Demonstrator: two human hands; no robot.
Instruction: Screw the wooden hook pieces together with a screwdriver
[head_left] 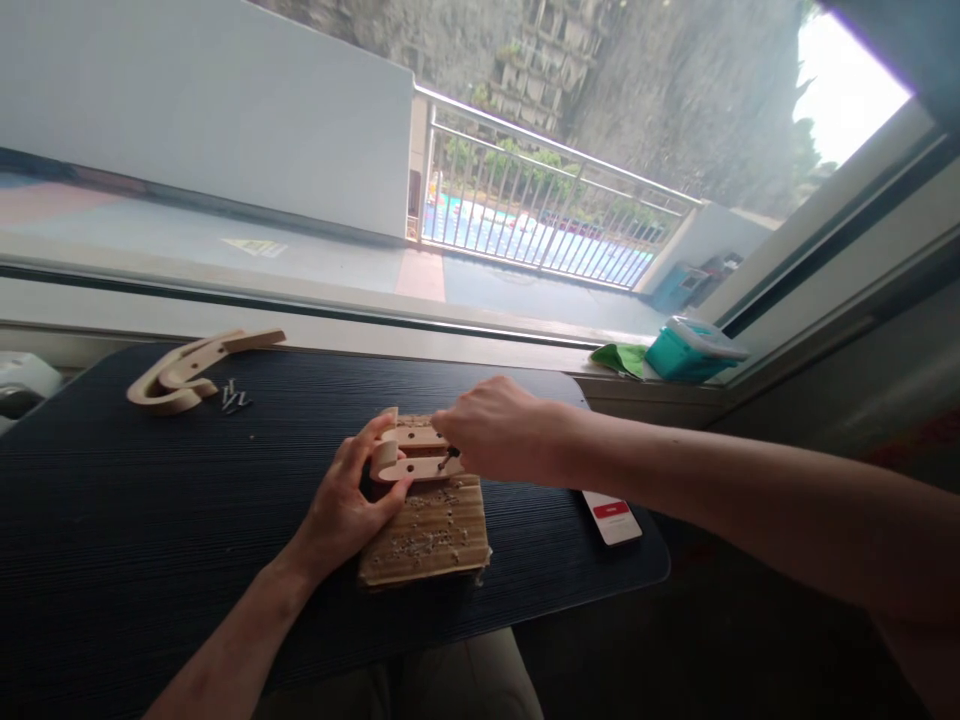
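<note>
A pale wooden hook with dark holes lies on a worn, pitted block that looks like wood or layered cardboard. A second wooden strip of the same kind lies behind it. My left hand grips the curved end of the wooden hook, thumb on the near side and fingers over the far side. My right hand is closed around what appears to be a screwdriver, its handle hidden in the fist. The tip meets the hook near its right-hand hole.
More curved wooden hooks lie on the dark table at the far left, beside several screws. A phone rests at the right edge. On the window sill are a teal box and a green cloth.
</note>
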